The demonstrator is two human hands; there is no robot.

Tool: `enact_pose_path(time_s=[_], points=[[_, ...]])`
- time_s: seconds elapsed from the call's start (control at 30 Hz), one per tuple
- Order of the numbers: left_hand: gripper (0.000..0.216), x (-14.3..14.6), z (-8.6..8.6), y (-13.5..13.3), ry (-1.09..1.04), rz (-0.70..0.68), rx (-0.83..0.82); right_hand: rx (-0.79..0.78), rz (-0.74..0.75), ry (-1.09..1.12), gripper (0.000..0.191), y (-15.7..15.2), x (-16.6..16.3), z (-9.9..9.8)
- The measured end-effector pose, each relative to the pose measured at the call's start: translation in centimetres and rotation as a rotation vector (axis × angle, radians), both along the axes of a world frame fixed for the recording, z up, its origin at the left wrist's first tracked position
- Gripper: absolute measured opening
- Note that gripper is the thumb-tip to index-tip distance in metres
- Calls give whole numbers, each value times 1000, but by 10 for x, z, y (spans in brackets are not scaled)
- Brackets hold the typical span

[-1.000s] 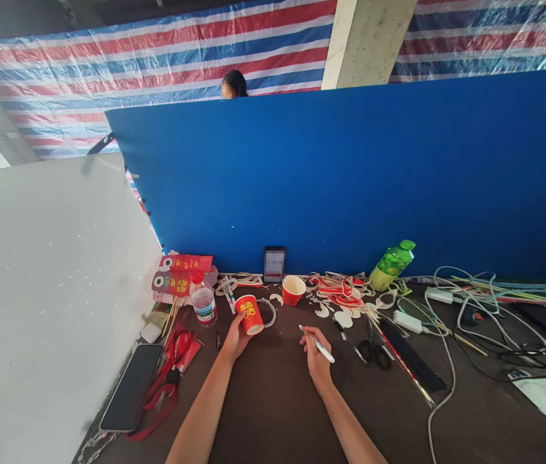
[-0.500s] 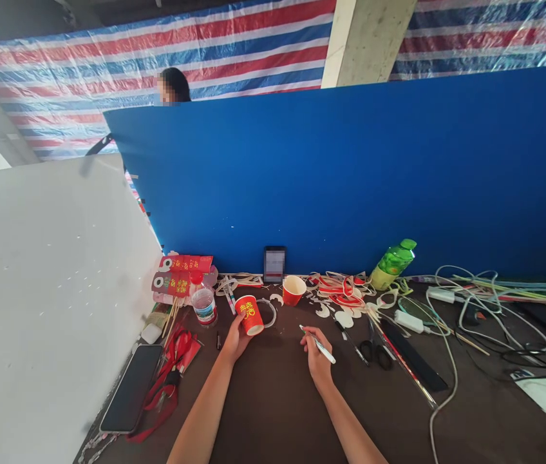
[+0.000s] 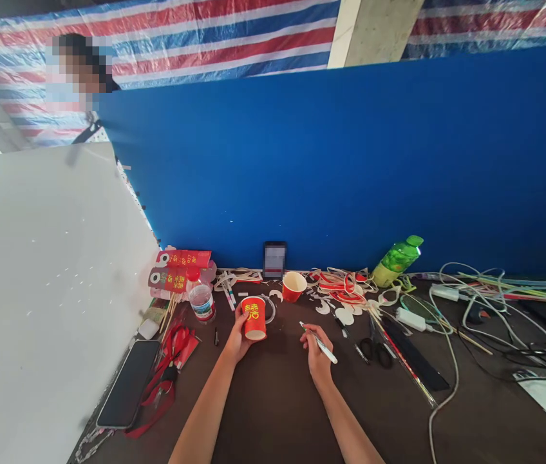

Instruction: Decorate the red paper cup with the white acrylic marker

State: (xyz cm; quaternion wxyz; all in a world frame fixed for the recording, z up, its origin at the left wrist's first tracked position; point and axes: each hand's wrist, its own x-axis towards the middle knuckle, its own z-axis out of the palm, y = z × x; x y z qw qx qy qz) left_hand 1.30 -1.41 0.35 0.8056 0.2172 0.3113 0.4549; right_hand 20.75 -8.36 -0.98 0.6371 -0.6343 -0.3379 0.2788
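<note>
My left hand is closed round a red paper cup with yellow characters, held upright just above the dark table. My right hand grips a white pen, tip pointing up and left toward the cup, a short gap between them. A second red paper cup stands open-mouthed behind, near a small phone propped against the blue board.
A water bottle and red paper crafts lie left, with a black phone and red lanyard. Scissors, paper scraps, a green bottle and tangled cables fill the right. A person's head shows above the board, upper left.
My left hand has turned the red cup from tilted to upright and shifted it slightly right. The view has tipped down a little; the person behind the board has moved left.
</note>
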Motion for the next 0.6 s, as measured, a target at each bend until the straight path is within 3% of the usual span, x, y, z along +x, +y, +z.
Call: enact_pose_path(time_s=[0.27,0.43,0.6], points=[[117,1,6,-13,46,-127,149,-5,-25,27,45,-9,-2,6],[110,4,11,-19,149,-68,284,10,54,86,46,-14,-6,5],[107,9,2,-24,382,-173,483,0,226,100,43,-23,-15,5]])
